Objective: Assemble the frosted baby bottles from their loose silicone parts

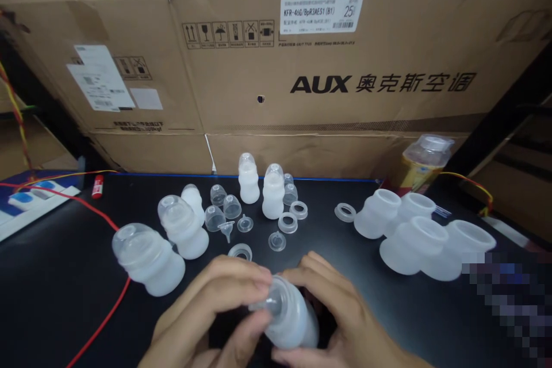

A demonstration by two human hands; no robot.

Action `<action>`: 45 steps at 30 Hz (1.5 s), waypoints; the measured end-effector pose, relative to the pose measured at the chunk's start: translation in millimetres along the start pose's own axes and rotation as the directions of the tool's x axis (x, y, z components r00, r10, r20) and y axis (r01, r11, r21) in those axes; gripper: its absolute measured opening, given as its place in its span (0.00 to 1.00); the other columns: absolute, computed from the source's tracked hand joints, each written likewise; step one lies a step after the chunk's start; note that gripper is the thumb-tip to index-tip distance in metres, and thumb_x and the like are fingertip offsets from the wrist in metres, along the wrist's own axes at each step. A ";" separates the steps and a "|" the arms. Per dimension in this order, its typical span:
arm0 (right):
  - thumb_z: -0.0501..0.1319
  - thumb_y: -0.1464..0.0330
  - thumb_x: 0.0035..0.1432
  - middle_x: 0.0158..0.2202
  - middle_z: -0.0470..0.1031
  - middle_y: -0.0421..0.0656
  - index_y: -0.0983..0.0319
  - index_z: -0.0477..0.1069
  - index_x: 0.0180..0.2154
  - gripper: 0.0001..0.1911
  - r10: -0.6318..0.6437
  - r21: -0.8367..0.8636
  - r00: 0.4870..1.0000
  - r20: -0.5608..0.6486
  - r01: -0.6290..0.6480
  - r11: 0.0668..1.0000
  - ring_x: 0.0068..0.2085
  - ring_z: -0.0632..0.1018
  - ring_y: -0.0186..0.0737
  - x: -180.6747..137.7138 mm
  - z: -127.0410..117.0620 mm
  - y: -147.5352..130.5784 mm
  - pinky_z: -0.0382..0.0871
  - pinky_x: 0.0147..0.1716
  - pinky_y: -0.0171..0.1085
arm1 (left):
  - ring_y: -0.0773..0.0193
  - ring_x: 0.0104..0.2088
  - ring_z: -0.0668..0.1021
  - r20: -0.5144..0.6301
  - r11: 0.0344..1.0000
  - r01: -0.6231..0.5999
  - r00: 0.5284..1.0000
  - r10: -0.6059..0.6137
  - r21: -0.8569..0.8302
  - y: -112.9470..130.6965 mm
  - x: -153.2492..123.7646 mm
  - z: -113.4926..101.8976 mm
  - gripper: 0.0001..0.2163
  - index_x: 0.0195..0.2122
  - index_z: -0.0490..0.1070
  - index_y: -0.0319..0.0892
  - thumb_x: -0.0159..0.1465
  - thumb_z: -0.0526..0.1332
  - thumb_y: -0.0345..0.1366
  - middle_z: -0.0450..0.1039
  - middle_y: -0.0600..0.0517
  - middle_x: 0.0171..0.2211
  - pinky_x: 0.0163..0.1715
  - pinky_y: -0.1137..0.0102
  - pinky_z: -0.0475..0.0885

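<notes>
Both my hands meet at the bottom centre around a translucent white silicone baby bottle [293, 316]. My left hand [215, 305] has its fingertips on the clear nipple and ring at the bottle's top. My right hand [345, 316] wraps the bottle body from the right. Just beyond my fingers on the black table lie a loose ring [240, 252], a clear nipple [276, 240] and a small funnel-shaped part [225, 230].
Capped bottles lie at the left [149, 259] and stand at the centre back [273, 191]. Several open bottle bodies [414, 244] lie at the right. More rings [345, 212] and clear caps [232, 206] are scattered about. A red cable [103, 322] crosses the left. Cardboard boxes [328, 86] wall the back.
</notes>
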State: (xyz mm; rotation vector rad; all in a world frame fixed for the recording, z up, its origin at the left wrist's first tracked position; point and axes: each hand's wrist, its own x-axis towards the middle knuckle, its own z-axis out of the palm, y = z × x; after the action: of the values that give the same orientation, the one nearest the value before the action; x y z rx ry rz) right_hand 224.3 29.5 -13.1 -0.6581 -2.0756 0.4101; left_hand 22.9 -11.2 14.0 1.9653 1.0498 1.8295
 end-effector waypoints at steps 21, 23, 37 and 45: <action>0.75 0.47 0.59 0.35 0.79 0.42 0.60 0.81 0.46 0.25 0.270 0.196 0.958 0.095 -0.284 0.938 0.35 0.76 0.44 -4.5 -0.6 -2.1 0.68 0.35 0.40 | 0.63 0.36 0.84 0.480 0.921 -0.241 0.875 0.070 0.305 21.7 44.0 -16.9 0.06 0.45 0.75 0.49 0.72 0.67 0.30 0.83 0.57 0.38 0.39 0.71 0.77; 0.76 0.48 0.59 0.35 0.78 0.42 0.60 0.81 0.46 0.25 0.289 0.203 0.952 0.103 -0.304 0.931 0.35 0.76 0.44 -5.1 -0.2 -2.2 0.67 0.34 0.40 | 0.62 0.39 0.85 0.447 0.934 -0.176 0.894 0.020 0.310 19.5 37.9 -16.8 0.10 0.50 0.76 0.50 0.70 0.71 0.34 0.84 0.56 0.42 0.42 0.71 0.79; 0.79 0.53 0.55 0.36 0.78 0.40 0.58 0.81 0.49 0.24 0.336 0.258 0.935 0.112 -0.354 0.899 0.36 0.75 0.43 -6.3 0.5 -1.4 0.66 0.34 0.39 | 0.61 0.43 0.86 0.321 0.978 -0.006 0.945 -0.063 0.208 18.5 27.4 -6.5 0.13 0.50 0.79 0.52 0.68 0.71 0.28 0.84 0.55 0.44 0.45 0.71 0.81; 0.78 0.52 0.57 0.36 0.79 0.41 0.58 0.81 0.48 0.23 0.315 0.237 0.944 0.096 -0.329 0.914 0.36 0.76 0.44 -7.6 0.0 -2.2 0.68 0.35 0.40 | 0.63 0.42 0.86 0.366 0.967 -0.012 0.927 -0.084 0.254 21.1 30.6 -6.3 0.12 0.51 0.79 0.52 0.69 0.71 0.29 0.83 0.56 0.44 0.43 0.73 0.81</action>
State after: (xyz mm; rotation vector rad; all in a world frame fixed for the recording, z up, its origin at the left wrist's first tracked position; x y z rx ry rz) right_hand 227.2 23.2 -17.0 -0.8444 -1.9242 0.8731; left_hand 22.3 -8.0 51.5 2.3005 1.2249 1.2728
